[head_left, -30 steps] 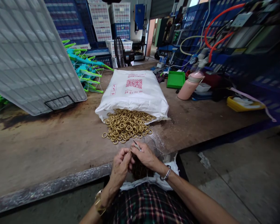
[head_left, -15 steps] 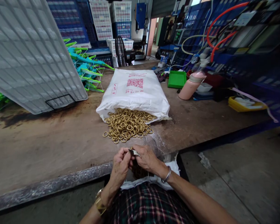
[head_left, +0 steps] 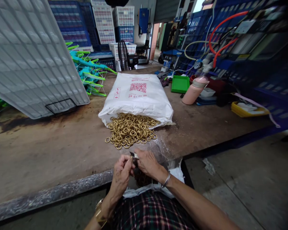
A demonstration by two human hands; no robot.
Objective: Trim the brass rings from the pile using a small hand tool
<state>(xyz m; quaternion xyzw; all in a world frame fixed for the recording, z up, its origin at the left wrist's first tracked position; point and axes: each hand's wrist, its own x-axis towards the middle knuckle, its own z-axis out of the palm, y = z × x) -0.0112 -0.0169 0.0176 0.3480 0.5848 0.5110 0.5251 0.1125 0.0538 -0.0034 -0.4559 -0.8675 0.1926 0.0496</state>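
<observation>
At the lower centre of the frame, the right hand (head_left: 149, 163) grips a small dark-tipped tool (head_left: 135, 156); the left hand (head_left: 122, 172) is pinched closed, on what I cannot tell. Mid-frame, golden rings (head_left: 132, 131) spill from a white sack (head_left: 156, 95) onto the table (head_left: 62, 153).

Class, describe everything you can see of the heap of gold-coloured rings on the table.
The heap of gold-coloured rings is many loose, plain, round pieces with a soft shine; whether metal or plastic, I cannot tell. They overlap at varied tilts, spilling from the white sack's open mouth onto the brown table, thinning out at the edges.
</observation>
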